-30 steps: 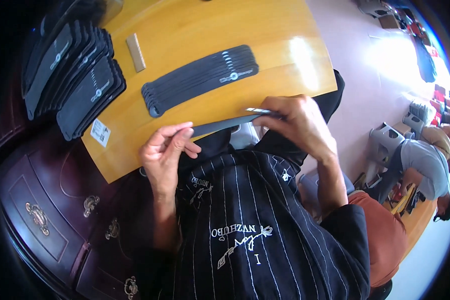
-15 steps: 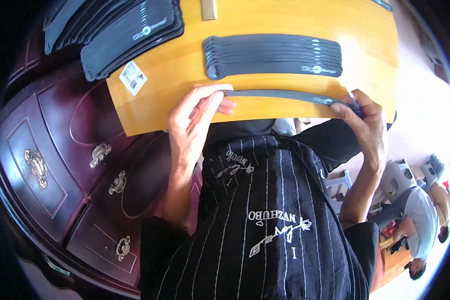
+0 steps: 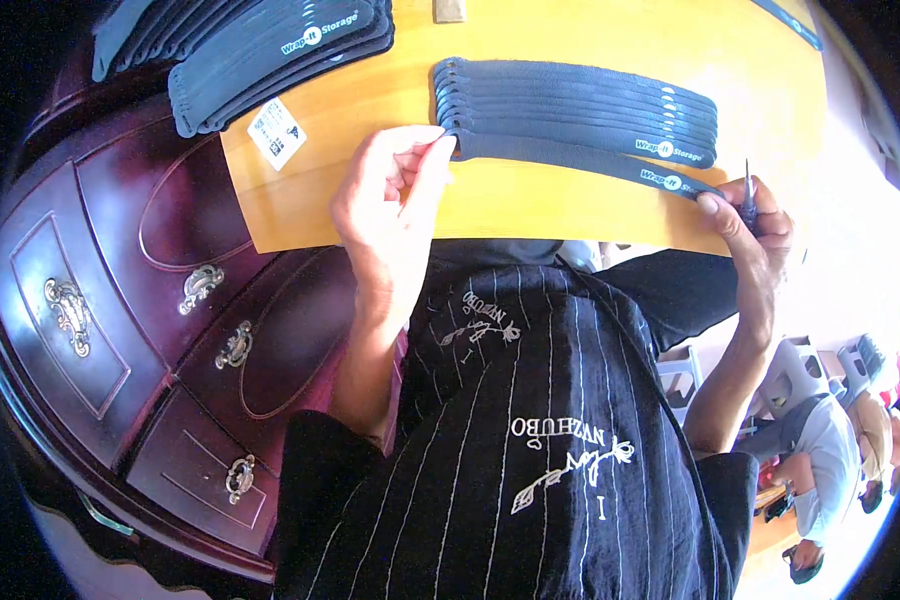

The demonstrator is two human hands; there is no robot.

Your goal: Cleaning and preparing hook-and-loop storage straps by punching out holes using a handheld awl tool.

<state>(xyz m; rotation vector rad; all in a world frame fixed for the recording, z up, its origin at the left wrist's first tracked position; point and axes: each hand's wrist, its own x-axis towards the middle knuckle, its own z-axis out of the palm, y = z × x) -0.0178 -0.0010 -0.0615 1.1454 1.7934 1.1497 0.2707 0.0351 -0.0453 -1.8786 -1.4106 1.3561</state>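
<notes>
My left hand (image 3: 390, 200) and right hand (image 3: 755, 225) pinch the dark strap (image 3: 570, 155) at both ends, flat on the yellow surface (image 3: 530, 205) beside the strap row (image 3: 580, 100); uneven tension could skew it.

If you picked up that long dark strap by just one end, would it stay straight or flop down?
It would probably flop: the strap looks thin and flat like fabric, and the left hand and right hand each hold an end. It likely weighs little. It shouldn't roll, since it lies flat like the stacked straps on the yellow board.
</notes>
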